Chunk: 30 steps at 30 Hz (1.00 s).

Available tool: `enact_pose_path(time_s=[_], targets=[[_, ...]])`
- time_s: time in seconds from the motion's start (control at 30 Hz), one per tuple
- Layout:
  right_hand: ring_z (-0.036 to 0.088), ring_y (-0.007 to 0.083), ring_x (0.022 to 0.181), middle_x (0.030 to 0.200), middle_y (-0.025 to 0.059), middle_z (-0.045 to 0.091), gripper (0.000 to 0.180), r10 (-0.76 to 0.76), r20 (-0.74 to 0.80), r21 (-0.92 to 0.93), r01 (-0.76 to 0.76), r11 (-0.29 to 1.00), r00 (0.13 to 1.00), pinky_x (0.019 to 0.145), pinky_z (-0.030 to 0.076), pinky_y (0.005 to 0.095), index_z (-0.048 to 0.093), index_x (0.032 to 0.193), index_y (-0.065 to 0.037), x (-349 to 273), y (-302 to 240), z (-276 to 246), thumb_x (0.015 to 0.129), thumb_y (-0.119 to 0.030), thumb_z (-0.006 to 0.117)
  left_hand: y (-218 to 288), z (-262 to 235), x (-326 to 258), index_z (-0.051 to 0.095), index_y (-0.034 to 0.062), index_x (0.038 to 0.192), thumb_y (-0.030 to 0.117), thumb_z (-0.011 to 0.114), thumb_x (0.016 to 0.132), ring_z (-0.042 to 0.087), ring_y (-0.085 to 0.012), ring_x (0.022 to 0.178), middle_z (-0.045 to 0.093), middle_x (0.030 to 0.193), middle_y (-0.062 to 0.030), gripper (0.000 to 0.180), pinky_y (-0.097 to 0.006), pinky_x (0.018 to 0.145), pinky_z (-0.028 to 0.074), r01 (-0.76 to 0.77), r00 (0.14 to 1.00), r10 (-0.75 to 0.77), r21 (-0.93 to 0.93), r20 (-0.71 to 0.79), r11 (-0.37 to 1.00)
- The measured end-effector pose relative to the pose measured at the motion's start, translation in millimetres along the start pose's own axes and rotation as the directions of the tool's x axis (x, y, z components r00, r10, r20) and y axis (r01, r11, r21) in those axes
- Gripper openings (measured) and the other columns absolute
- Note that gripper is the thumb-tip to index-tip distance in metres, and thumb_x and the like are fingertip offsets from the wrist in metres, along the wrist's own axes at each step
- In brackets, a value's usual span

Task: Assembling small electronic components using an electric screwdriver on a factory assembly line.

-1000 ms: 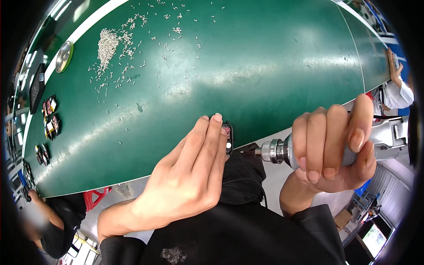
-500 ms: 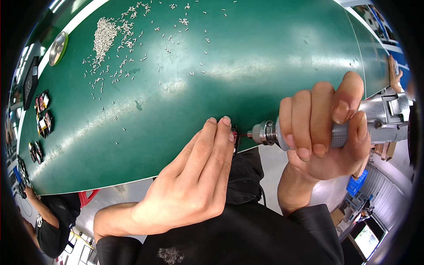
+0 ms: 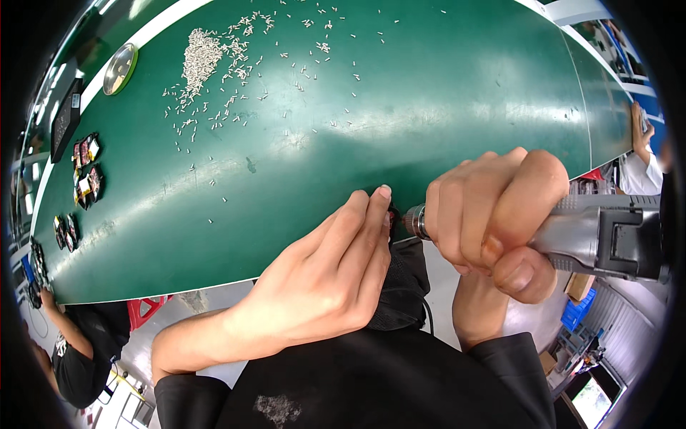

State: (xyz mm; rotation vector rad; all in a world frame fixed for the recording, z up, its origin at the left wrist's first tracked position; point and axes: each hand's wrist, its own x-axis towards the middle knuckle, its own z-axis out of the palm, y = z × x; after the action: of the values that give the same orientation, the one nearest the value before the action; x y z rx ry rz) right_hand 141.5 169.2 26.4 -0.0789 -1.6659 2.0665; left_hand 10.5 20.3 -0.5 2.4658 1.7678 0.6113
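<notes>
Fastening step: small part (image 3: 392,214) pinned at bench (image 3: 429,107) edge by left hand (image 3: 321,286), power screwdriver (image 3: 593,236) gripped in right hand (image 3: 493,214); steady alignment req'd next.

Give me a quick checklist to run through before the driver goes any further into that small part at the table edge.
1. Right hand wrapped firmly around the grey power screwdriver: ok.
2. Left hand steadying the small dark part at the green table edge: ok.
3. Driver tip seated on the part: cannot tell, fingers hide it.
4. Left fingertips away from the tip: not ok, right beside it.
5. Loose screws out of the work spot: ok.
</notes>
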Motion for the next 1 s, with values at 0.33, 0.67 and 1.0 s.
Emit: enact_pose_path(time_s=[0.33, 0.67, 1.0], targets=[[0.053, 0.0164, 0.043, 0.052, 0.0037, 0.057, 0.022, -0.218, 0.346, 0.297, 0.114, 0.948, 0.912, 0.048, 0.043, 0.0283, 0.059, 0.062, -0.003, 27, 10, -1, 0.072, -0.01, 0.078, -7, -4, -12, 0.063, -0.009, 0.095, 0.008, 0.061, 0.069, 0.058, -0.029, 0.104, 0.062, 0.109, -0.0209, 0.032, -0.035, 0.09, 0.05, -0.03, 0.999, 0.03, 0.012, -0.038, 0.999], [0.058, 0.0139, 0.049, 0.053, 0.002, 0.056, 0.017, -0.243, -0.01, 0.595, 0.202, 0.778, 0.97, 0.06, 0.049, 0.0297, 0.056, 0.072, -0.01, 0, 15, -12, 0.08, -0.008, 0.072, -29, -67, -133, 0.059, -0.0012, 0.109, 0.0, 0.074, 0.067, 0.058, -0.0327, 0.101, 0.06, 0.113, -0.016, 0.045, -0.041, 0.085, 0.05, 0.684, 0.705, -0.651, 0.024, -0.28, 0.73], [0.041, 0.0105, 0.047, 0.052, -0.001, 0.039, 0.009, 0.059, -0.307, 0.605, 0.147, 0.782, 0.95, 0.061, 0.039, 0.0292, 0.05, 0.085, -0.008, -8, 51, 1, 0.087, -0.016, 0.054, -72, -75, -137, 0.056, 0.0042, 0.122, -0.001, 0.067, 0.08, 0.045, -0.0353, 0.122, 0.047, 0.132, -0.0167, 0.044, -0.044, 0.102, 0.037, 0.841, 0.527, -0.692, 0.184, -0.493, 0.509]])
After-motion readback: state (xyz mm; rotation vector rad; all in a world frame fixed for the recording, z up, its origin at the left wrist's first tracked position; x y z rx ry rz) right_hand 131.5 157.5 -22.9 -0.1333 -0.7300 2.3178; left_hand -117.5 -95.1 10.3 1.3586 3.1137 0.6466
